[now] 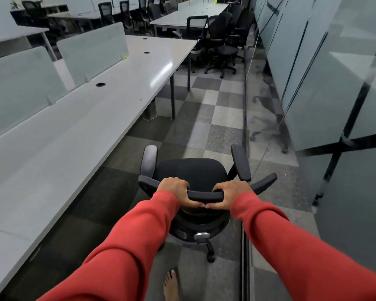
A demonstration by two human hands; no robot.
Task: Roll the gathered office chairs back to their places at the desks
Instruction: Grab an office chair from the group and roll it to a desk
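A black office chair (193,172) with grey armrests stands in the aisle right in front of me, its seat facing away. My left hand (176,190) grips the left end of the chair's top back bar, fingers curled over it. My right hand (230,193) grips the right end of the same bar. Both arms wear red sleeves. A long white desk (109,98) runs along my left side. A group of gathered black chairs (222,46) stands at the far end of the aisle.
A frosted glass wall (326,88) with black framing lines the right side of the aisle. Translucent divider screens (91,51) stand on the desk. The checkered carpet aisle (206,118) stretches ahead. More desks and chairs (126,11) fill the background. My bare foot (170,285) is below the chair.
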